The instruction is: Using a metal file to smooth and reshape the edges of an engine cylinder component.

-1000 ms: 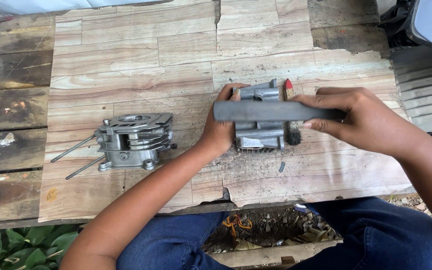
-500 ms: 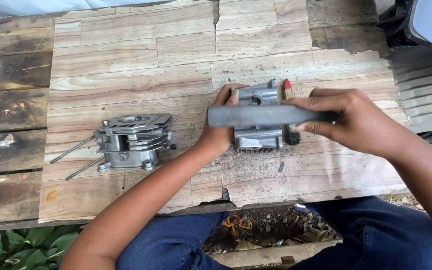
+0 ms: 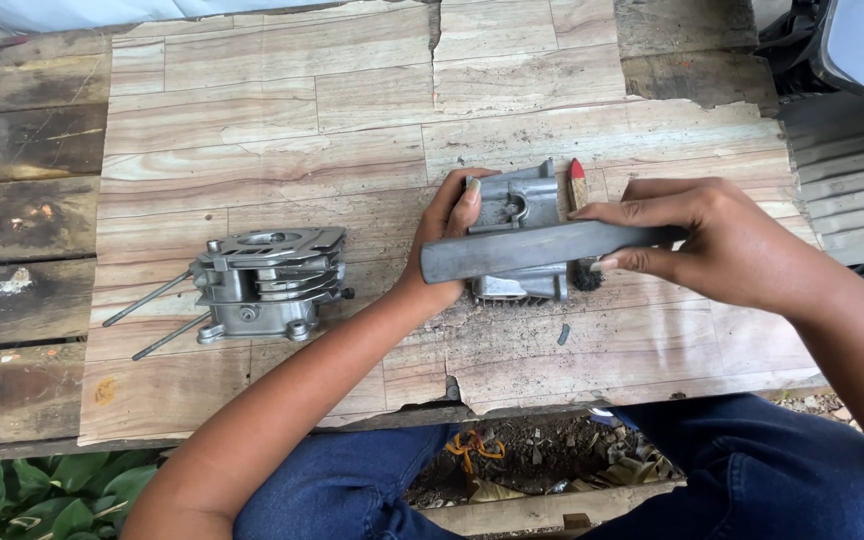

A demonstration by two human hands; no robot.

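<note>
My left hand [image 3: 444, 240] grips the left side of a grey metal engine part [image 3: 520, 210] that rests on the wooden board [image 3: 282, 120]. My right hand [image 3: 722, 240] holds a long dark grey bar [image 3: 537, 250] level across the front of that part. Behind the bar, a brush with a red-tipped handle [image 3: 578, 185] lies beside the part, its dark bristles partly hidden.
A second finned metal engine block [image 3: 267, 280] with two long studs [image 3: 147, 320] sticking out to the left sits on the board's left half. A small dark scrap [image 3: 563, 334] lies near the front edge. Green leaves [image 3: 42, 495] grow at the lower left, and my blue-trousered knees [image 3: 752, 470] are below.
The dark bar has shifted slightly left and down across the engine part. My left hand stays on the part.
</note>
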